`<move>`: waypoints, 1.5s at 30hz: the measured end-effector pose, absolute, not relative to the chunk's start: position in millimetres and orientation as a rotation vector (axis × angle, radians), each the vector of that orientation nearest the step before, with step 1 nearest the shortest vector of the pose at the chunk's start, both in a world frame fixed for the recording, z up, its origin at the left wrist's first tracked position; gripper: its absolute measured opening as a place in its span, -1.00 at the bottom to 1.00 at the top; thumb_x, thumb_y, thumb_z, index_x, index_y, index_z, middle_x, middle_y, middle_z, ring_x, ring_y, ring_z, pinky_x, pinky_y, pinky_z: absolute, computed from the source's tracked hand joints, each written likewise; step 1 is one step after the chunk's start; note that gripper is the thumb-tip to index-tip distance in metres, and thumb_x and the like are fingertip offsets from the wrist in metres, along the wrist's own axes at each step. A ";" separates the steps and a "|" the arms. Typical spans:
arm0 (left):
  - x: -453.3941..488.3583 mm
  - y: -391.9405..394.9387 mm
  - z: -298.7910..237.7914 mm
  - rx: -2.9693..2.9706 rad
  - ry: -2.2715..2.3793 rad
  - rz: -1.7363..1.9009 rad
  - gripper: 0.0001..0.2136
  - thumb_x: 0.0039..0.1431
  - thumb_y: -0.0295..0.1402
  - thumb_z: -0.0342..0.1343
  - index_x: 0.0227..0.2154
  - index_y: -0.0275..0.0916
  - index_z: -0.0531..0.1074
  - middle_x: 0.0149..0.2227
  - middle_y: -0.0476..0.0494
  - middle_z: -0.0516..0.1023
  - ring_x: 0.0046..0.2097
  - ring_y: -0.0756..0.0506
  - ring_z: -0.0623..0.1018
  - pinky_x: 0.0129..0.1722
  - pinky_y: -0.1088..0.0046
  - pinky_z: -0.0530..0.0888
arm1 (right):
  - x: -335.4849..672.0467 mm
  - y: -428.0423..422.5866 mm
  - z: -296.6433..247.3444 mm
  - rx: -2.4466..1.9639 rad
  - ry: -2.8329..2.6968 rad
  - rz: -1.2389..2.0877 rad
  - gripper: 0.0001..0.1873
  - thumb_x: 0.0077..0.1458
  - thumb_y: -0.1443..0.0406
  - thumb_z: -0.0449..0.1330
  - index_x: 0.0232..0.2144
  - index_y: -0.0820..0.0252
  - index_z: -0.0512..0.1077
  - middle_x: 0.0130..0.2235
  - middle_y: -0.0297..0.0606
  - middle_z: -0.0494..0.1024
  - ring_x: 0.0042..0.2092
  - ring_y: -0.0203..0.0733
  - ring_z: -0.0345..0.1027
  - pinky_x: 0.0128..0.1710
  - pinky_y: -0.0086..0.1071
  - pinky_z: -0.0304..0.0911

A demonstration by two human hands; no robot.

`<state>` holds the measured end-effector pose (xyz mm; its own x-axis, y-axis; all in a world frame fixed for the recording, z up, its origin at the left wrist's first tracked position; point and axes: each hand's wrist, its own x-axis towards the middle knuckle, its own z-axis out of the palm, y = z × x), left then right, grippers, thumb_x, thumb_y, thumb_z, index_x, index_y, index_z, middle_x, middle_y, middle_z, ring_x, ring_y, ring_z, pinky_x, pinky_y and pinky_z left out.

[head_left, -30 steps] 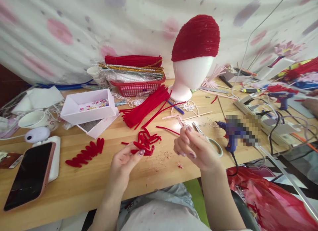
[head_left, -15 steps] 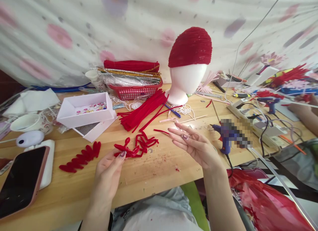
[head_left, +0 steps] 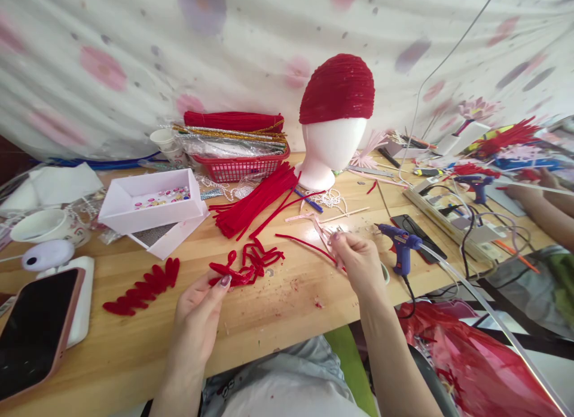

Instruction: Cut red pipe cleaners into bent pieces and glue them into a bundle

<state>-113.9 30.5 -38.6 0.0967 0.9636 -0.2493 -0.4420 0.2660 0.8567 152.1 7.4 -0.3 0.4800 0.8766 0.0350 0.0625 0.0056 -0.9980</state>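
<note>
Head view. Observed left hand point(head_left: 197, 312) above the near part of the bench point(head_left: 287, 321), with thumb and fingers pinched together on a red looped piece point(head_left: 233, 276), held just in front of a small pile of bent red pieces point(head_left: 263, 258). Noted right hand point(head_left: 356, 258) well apart from the left, with fingers curled close together near the ends of a thin red stem point(head_left: 305, 242) and a pale pink strip point(head_left: 319, 225). Cannot tell of anything gripped there. Logged at near left a dark-screened phone point(head_left: 38, 327), tilted against a white stand point(head_left: 82, 303), and beyond it a slanting row of red petals point(head_left: 143, 288). Recorded to the right of the right hand a blue glue gun point(head_left: 401, 240), nozzle toward that hand. Farther back, found a bundle of red stems point(head_left: 255, 201), with a white box point(head_left: 152, 219) of small coloured gems to its left. Behind these, saw a red basket point(head_left: 242, 167) of packed stems and, to its right, a white mannequin head point(head_left: 334, 145) under a red ribbed cap point(head_left: 338, 91). Farthest, noted a flowered curtain point(head_left: 260, 40).
</note>
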 end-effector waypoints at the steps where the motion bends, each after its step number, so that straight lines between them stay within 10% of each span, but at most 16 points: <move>1: -113.4 30.5 -39.3 0.704 0.954 1.167 -0.82 -0.15 -0.27 0.46 -0.48 -0.24 0.65 -0.41 -0.17 0.67 -0.31 -0.12 0.61 -0.23 0.40 0.55 | 151.5 5.0 7.0 -1.440 -0.960 0.726 -0.46 0.03 0.05 0.41 -0.78 0.15 0.33 -0.69 -0.42 0.25 -0.53 -0.30 0.15 -0.45 -0.35 0.12; 10: -105.3 29.9 -34.7 0.637 0.902 1.171 -0.79 -0.21 -0.24 0.51 -0.51 -0.21 0.67 -0.48 -0.11 0.66 -0.35 -0.08 0.63 -0.25 0.47 0.56 | 194.6 -26.4 54.0 -1.089 -1.688 0.797 -0.67 0.31 0.04 0.17 -0.42 0.07 0.48 -0.44 -0.28 0.45 -0.38 -0.15 0.35 -0.36 -0.23 0.33; 15: -105.6 28.0 -30.9 0.630 0.915 1.143 -0.78 -0.23 -0.24 0.51 -0.54 -0.23 0.65 -0.48 -0.13 0.66 -0.32 -0.13 0.64 -0.22 0.40 0.58 | 210.4 -6.5 27.9 -1.295 -1.440 0.732 -0.63 0.34 0.15 0.18 0.09 0.21 0.43 0.13 -0.12 0.47 0.01 -0.04 0.47 -0.01 -0.09 0.45; 21: -110.2 28.2 -33.3 0.577 0.957 1.170 -0.77 -0.28 -0.26 0.52 -0.55 -0.22 0.64 -0.49 -0.10 0.64 -0.35 -0.14 0.63 -0.28 0.37 0.59 | 200.8 38.1 22.0 -1.353 -1.205 0.681 -0.75 0.34 0.17 0.17 -0.10 0.18 0.54 -0.01 -0.18 0.61 -0.07 -0.14 0.53 -0.08 -0.26 0.48; 24: -107.4 26.6 -31.4 0.575 0.972 1.143 -0.78 -0.30 -0.27 0.52 -0.60 -0.22 0.61 -0.50 -0.10 0.64 -0.36 -0.14 0.63 -0.31 0.37 0.60 | 185.5 45.0 19.3 -1.287 -1.125 0.634 -0.44 0.35 -0.05 -0.05 -0.37 0.12 0.58 -0.14 -0.18 0.72 -0.13 -0.23 0.60 -0.17 -0.40 0.50; 28: -103.9 25.7 -30.2 0.547 0.990 1.170 -0.79 -0.30 -0.28 0.52 -0.61 -0.18 0.60 -0.50 -0.06 0.64 -0.37 -0.13 0.63 -0.31 0.39 0.61 | 162.3 29.9 16.9 -0.895 -0.893 1.003 -0.20 0.27 -0.27 -0.27 0.13 -0.01 0.46 0.23 -0.08 0.50 0.25 0.03 0.36 0.13 0.13 0.33; 32: -108.1 29.1 -37.4 0.563 1.007 1.071 -0.77 -0.33 -0.26 0.54 -0.59 -0.18 0.63 -0.49 -0.08 0.65 -0.38 -0.14 0.64 -0.33 0.41 0.61 | 149.6 13.3 22.8 -0.688 -0.706 1.283 -0.17 0.22 -0.31 -0.27 0.20 -0.06 0.37 0.28 -0.06 0.42 0.37 0.11 0.15 0.24 0.24 0.14; 40: -108.9 32.2 -45.5 0.559 1.055 1.018 -0.77 -0.36 -0.22 0.55 -0.60 -0.13 0.64 -0.52 -0.07 0.64 -0.35 -0.19 0.66 -0.35 0.38 0.63 | 146.0 0.9 33.9 -0.655 -0.888 1.300 -0.43 0.28 -0.19 -0.03 0.20 -0.24 0.39 0.27 -0.24 0.45 0.25 0.07 0.37 0.05 0.03 0.44; 45: -96.6 31.4 -36.5 0.592 1.044 1.042 -0.77 -0.32 -0.23 0.54 -0.55 -0.16 0.65 -0.48 -0.10 0.66 -0.35 -0.19 0.66 -0.27 0.32 0.64 | 141.4 13.6 5.5 -1.322 -1.278 0.597 -0.72 0.23 0.16 0.28 -0.01 -0.14 0.61 -0.09 -0.19 0.70 -0.16 0.05 0.61 0.05 0.04 0.41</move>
<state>-96.6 31.4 -36.5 0.1226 0.9047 -0.4081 -0.4059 0.4210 0.8112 141.4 13.6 5.5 0.2788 0.9009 0.3325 0.3235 0.2379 -0.9158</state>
